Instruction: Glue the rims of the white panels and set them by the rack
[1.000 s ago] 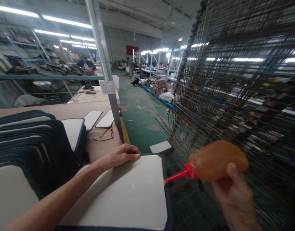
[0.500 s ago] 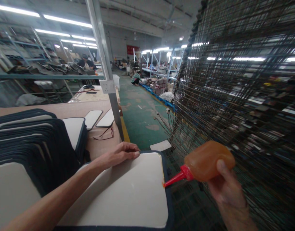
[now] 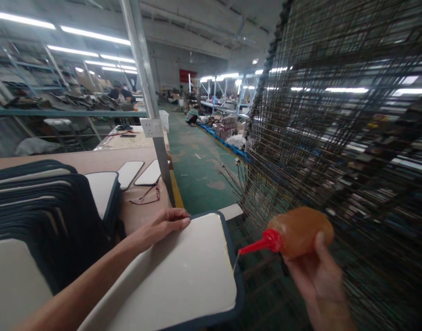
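My left hand (image 3: 169, 223) is closed on the far edge of a white panel (image 3: 183, 271) with rounded corners and a dark blue border, thumb on top. My right hand (image 3: 316, 271) is wrapped round an amber squeeze bottle (image 3: 302, 232) with a red nozzle (image 3: 257, 243). The nozzle points left, and its tip is just off the panel's right border. A thin strand of glue (image 3: 236, 263) hangs from the tip to the panel. A yellowish line of glue runs along the panel's right edge.
Stacks of dark-bordered panels (image 3: 59, 207) stand at left on a tan-covered table (image 3: 142, 215). Glasses (image 3: 150, 195) and two small white panels lie there, beside a metal post (image 3: 159, 151). A tall wire rack (image 3: 321, 115) fills the right. People work farther back.
The bottle's tip has lifted off the panel's edge and moved slightly up and right, drawing out a strand of glue. The panel and my left hand have shifted a little left.
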### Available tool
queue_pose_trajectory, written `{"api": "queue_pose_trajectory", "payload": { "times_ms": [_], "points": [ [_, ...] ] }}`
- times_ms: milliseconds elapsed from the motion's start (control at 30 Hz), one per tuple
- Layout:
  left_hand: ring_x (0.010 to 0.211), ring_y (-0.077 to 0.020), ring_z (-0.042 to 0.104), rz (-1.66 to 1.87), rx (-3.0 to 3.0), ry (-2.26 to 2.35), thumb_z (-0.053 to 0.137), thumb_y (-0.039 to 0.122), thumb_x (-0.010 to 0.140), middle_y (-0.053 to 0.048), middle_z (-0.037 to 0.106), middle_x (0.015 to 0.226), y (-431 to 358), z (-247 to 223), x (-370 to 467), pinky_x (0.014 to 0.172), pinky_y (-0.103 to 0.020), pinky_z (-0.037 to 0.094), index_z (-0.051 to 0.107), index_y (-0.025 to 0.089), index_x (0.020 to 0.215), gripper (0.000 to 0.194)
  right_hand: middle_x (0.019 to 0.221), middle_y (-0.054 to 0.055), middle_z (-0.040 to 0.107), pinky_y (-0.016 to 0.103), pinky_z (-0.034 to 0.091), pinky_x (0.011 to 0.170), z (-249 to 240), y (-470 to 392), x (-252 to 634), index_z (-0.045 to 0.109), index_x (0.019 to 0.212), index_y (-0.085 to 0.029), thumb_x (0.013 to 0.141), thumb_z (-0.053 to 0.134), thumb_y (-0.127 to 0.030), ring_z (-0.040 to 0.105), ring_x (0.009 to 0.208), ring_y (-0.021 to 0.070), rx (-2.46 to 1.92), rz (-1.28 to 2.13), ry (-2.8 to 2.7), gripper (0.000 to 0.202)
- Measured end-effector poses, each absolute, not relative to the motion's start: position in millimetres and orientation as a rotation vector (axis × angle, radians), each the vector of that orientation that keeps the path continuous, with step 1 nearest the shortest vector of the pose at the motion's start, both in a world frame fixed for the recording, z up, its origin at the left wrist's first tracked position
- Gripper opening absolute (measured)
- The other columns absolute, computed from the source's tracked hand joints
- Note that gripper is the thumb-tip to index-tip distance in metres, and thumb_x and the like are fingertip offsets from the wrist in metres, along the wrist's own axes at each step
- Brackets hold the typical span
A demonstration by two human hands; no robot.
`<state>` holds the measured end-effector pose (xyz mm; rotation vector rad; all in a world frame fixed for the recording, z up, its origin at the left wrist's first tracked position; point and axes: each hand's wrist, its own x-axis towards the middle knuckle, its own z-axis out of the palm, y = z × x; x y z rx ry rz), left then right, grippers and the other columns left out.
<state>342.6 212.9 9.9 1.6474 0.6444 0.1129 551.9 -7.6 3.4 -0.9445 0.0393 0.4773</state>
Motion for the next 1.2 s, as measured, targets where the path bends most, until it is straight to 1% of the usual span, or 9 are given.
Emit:
{"api": "queue_pose_trajectory", "payload": {
  "times_ms": [100,233,400,500,667,767,867,1033,1200],
  "points": [
    [0.056,-0.0111,0.051,0.128,1.590,0.649,0.058,0.052,0.072,-0.001,0.059,0.068,210,3,341,0.050,-0.021,0.037,0.056,0.013,0.081,0.040,0.095,0.002,0.068,0.028,0.052,0.076,3,-2,551,0.061,0.103,-0.023,0.064,0.069,-0.043,0.061,0.093,0.0171,-0.891,0.509,0.108,0.044],
    [0.055,-0.0108,0.049,0.142,1.606,0.584,0.059,0.055,0.070,0.000,0.057,0.064,207,-5,343,0.048,-0.020,0.036,0.055,0.013,0.076,0.043,0.093,0.004,0.069,0.024,0.055,0.065,-11,2,546,0.060,0.100,-0.019,0.073,0.064,-0.039,0.064,0.084,0.0158,-0.823,0.632,0.177,0.034],
    [0.057,-0.0114,0.049,0.148,1.684,0.537,0.054,0.056,0.073,0.000,0.056,0.066,203,-2,346,0.049,-0.020,0.036,0.056,0.013,0.077,0.043,0.096,0.007,0.068,0.025,0.055,0.072,-34,3,539,0.056,0.106,-0.015,0.076,0.062,-0.040,0.064,0.089,0.0165,-0.738,0.748,0.161,0.040],
    [0.059,-0.0119,0.049,0.144,1.698,0.543,0.053,0.055,0.074,-0.001,0.056,0.067,200,-1,347,0.050,-0.020,0.036,0.056,0.013,0.077,0.042,0.097,0.008,0.068,0.025,0.055,0.072,-38,4,535,0.055,0.108,-0.013,0.078,0.059,-0.041,0.065,0.089,0.0169,-0.737,0.780,0.192,0.041],
    [0.054,-0.0091,0.041,0.143,1.688,0.534,0.055,0.053,0.072,0.002,0.048,0.061,198,-5,348,0.046,-0.019,0.029,0.053,0.014,0.070,0.039,0.103,0.008,0.067,0.024,0.055,0.072,-31,3,531,0.053,0.115,-0.016,0.076,0.062,-0.039,0.064,0.091,0.0171,-0.764,0.735,0.120,0.046],
    [0.051,-0.0076,0.034,0.143,1.679,0.521,0.055,0.053,0.072,0.004,0.041,0.056,196,-4,348,0.045,-0.019,0.025,0.050,0.015,0.066,0.039,0.099,0.006,0.068,0.024,0.055,0.069,-24,1,530,0.055,0.113,-0.018,0.075,0.064,-0.036,0.065,0.088,0.0166,-0.791,0.713,0.145,0.043],
    [0.051,-0.0083,0.036,0.137,1.690,0.523,0.055,0.053,0.072,0.004,0.042,0.057,194,-1,347,0.045,-0.020,0.025,0.051,0.014,0.067,0.039,0.097,0.003,0.069,0.023,0.055,0.069,-20,0,531,0.057,0.110,-0.022,0.074,0.064,-0.037,0.065,0.086,0.0148,-0.834,0.657,0.131,0.039],
    [0.051,-0.0083,0.037,0.117,1.684,0.535,0.055,0.052,0.073,0.003,0.044,0.057,193,-4,347,0.044,-0.020,0.025,0.053,0.014,0.068,0.039,0.100,0.000,0.068,0.024,0.053,0.076,-18,-5,535,0.060,0.105,-0.025,0.073,0.065,-0.036,0.063,0.091,0.0137,-0.886,0.592,0.115,0.034],
    [0.051,-0.0080,0.038,0.109,1.676,0.503,0.054,0.049,0.076,0.003,0.046,0.058,193,-8,347,0.045,-0.019,0.027,0.055,0.013,0.069,0.036,0.103,-0.001,0.067,0.024,0.054,0.073,-12,-12,541,0.060,0.106,-0.027,0.072,0.064,-0.037,0.063,0.092,0.0146,-0.897,0.536,0.096,0.035]
  ]
}}
